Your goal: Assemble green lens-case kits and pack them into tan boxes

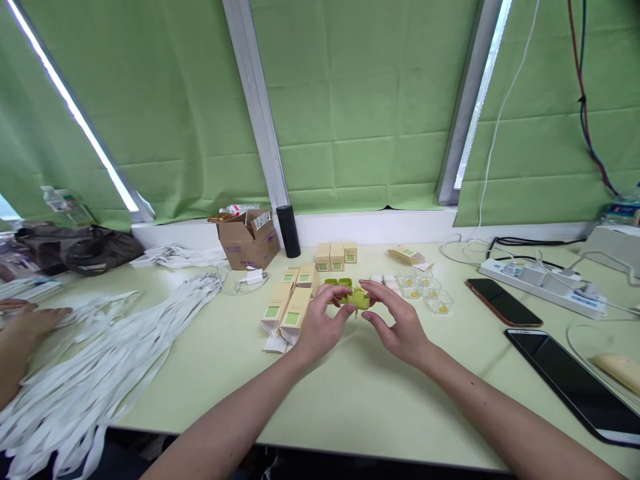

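My left hand and my right hand meet above the middle of the pale green table. Both pinch a small yellow-green plastic piece between thumb and fingertips. Just behind it lies a green two-cup case. Several small beige boxes with green labels lie to the left of my left hand, and three more stand upright farther back. Clear plastic trays with yellow spots sit to the right of my right hand.
A heap of white straps covers the left side, where another person's hand rests. An open cardboard box and a black cylinder stand at the back. Two phones and a power strip lie right.
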A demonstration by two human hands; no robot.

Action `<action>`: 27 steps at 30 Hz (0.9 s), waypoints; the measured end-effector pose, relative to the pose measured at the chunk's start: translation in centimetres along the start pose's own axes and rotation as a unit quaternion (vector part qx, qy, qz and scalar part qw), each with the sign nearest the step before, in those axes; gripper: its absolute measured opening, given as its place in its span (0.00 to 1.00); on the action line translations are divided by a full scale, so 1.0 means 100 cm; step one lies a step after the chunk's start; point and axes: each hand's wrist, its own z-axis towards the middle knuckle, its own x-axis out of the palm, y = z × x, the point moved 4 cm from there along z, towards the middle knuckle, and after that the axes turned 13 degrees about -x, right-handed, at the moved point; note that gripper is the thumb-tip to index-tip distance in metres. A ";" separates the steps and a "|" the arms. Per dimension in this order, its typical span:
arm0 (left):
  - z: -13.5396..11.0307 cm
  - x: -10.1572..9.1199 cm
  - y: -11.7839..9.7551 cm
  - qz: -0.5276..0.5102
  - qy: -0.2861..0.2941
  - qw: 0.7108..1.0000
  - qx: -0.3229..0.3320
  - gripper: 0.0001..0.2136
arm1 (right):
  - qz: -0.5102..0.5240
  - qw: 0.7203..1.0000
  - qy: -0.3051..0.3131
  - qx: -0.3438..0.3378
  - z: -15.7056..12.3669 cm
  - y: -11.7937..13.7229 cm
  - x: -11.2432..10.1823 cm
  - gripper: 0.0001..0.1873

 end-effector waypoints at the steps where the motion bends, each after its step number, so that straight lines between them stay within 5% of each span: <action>1: 0.002 0.000 0.001 -0.019 0.000 1.000 -0.023 0.17 | 0.015 1.000 0.002 0.016 -0.001 0.000 0.001 0.29; 7: 0.007 0.003 0.007 -0.103 0.038 0.984 -0.139 0.28 | 0.077 0.994 0.018 0.077 -0.009 -0.005 0.010 0.30; 13: 0.005 0.008 0.011 -0.079 0.069 0.982 -0.160 0.32 | 0.116 0.986 -0.006 0.118 -0.008 -0.008 0.013 0.22; 16: 0.005 0.008 0.009 -0.070 0.071 0.986 -0.133 0.31 | 0.199 0.966 -0.033 0.160 -0.006 -0.011 0.014 0.19; 20: 0.003 0.000 0.001 -0.046 0.036 0.998 -0.035 0.16 | 0.318 0.922 -0.057 0.213 -0.009 -0.021 0.015 0.23; 27: -0.004 -0.002 -0.014 0.090 0.099 0.985 0.106 0.30 | 0.305 0.914 -0.021 0.266 -0.020 -0.035 0.017 0.26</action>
